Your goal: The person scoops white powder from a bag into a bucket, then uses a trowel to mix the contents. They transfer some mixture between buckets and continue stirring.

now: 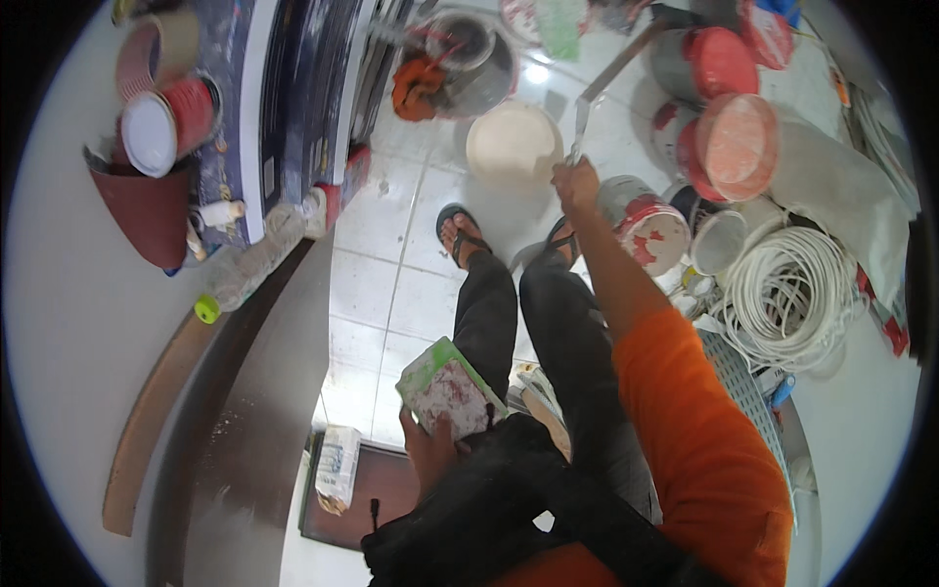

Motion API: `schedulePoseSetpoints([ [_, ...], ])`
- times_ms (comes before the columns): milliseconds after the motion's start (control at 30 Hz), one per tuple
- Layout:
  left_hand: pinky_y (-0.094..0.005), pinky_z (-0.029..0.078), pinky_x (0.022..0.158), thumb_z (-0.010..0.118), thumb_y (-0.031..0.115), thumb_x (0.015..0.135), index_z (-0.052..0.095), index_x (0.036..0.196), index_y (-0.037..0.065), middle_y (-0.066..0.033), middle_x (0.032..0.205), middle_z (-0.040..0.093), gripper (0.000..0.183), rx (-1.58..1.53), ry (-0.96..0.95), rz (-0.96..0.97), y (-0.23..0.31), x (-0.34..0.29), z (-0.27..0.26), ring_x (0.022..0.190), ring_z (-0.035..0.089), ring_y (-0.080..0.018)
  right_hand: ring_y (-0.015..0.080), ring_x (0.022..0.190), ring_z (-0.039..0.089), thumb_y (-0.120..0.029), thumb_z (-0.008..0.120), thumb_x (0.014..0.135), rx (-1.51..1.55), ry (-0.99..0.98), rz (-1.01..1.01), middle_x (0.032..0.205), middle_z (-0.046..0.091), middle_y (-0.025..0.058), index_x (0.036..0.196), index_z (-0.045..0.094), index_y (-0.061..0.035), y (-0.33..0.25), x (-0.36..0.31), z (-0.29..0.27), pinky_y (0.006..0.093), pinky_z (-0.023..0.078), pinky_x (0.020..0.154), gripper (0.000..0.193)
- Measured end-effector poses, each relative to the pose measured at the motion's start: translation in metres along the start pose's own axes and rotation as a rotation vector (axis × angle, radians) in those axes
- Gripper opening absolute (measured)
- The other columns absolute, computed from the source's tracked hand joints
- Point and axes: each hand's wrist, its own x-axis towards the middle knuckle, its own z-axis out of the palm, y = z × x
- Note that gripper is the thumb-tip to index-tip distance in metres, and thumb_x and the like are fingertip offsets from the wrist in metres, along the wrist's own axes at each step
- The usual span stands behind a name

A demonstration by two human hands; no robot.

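Observation:
My left hand (430, 455) is closed on a green-edged rectangular block (450, 391), its top face smeared whitish and reddish, in front of my dark trousers. I cannot make out exactly what kind of block it is. My right arm, in an orange sleeve, reaches forward. In my right hand (577, 186) is the near end of a long, thin metal tool (620, 67), angled along its length and extending to the far right. Just left of that hand, a round cream lid or tub (514, 145) rests on the white tiles.
To the right stand several paint buckets, one with a red-smeared lid (653, 240), beside a coil of white cable (790, 298). A basin (479, 83) with an orange cloth (418, 88) lies ahead. Leftward are a plastic bottle (256, 256), a red-brown sandpaper sheet (142, 210) and dark panels (318, 98).

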Motion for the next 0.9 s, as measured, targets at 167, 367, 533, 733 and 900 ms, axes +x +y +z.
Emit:
schedulePoseSetpoints([
  [167, -0.0477, 0.055, 0.082, 0.058, 0.013, 0.098, 0.055, 0.146, 0.013, -0.0278, 0.105, 0.071, 0.048, 0.414, -0.201, 0.413, 0.117, 0.036, 0.0, 0.093, 0.07, -0.0463, 0.0207, 0.067, 0.067, -0.015, 0.068, 0.076, 0.221, -0.19, 0.135, 0.075, 0.068, 0.0128, 0.104, 0.061, 0.0063, -0.072, -0.086, -0.129, 0.0352, 0.052, 0.058, 0.036],
  [367, -0.0417, 0.054, 0.087, 0.061, 0.017, 0.099, 0.074, 0.121, 0.006, -0.0245, 0.108, 0.074, 0.028, 0.293, -0.345, 0.699, 0.219, 0.047, 0.046, 0.097, 0.072, -0.0366, 0.0162, 0.062, 0.061, -0.002, 0.062, 0.078, 0.59, -0.043, 0.262, 0.081, 0.068, 0.0086, 0.11, 0.064, 0.0038, -0.1, -0.157, -0.264, 0.0305, 0.048, 0.054, 0.033],
  [533, -0.0357, 0.053, 0.091, 0.07, 0.033, 0.096, 0.072, 0.12, -0.002, -0.0194, 0.108, 0.075, 0.042, 0.0, -0.593, 0.652, 0.267, -0.002, 0.075, 0.1, 0.07, -0.0242, 0.0167, 0.06, 0.061, -0.002, 0.062, 0.078, 0.843, -0.003, 0.403, 0.086, 0.069, 0.0091, 0.112, 0.063, 0.0041, -0.105, -0.215, -0.336, 0.0292, 0.048, 0.054, 0.034],
  [733, -0.0394, 0.053, 0.08, 0.084, 0.049, 0.082, 0.07, 0.11, -0.005, -0.0192, 0.091, 0.072, 0.063, 0.239, -0.477, 0.928, 0.362, -0.154, 0.071, 0.086, 0.068, -0.0271, 0.0234, 0.074, 0.068, -0.011, 0.065, 0.088, 0.974, 0.081, 0.306, 0.094, 0.069, 0.0167, 0.12, 0.056, 0.004, -0.148, -0.299, -0.396, 0.0335, 0.053, 0.061, 0.036],
  [900, -0.0466, 0.053, 0.08, 0.081, 0.043, 0.078, 0.07, 0.106, -0.004, -0.0243, 0.096, 0.069, 0.057, 0.539, -0.238, 1.468, 0.443, -0.233, 0.029, 0.09, 0.068, -0.0421, 0.0551, 0.104, 0.063, -0.027, 0.066, 0.098, 0.303, 0.256, 0.041, 0.113, 0.064, 0.0366, 0.131, 0.048, 0.0016, -0.203, -0.368, -0.515, 0.0526, 0.05, 0.09, 0.047],
])
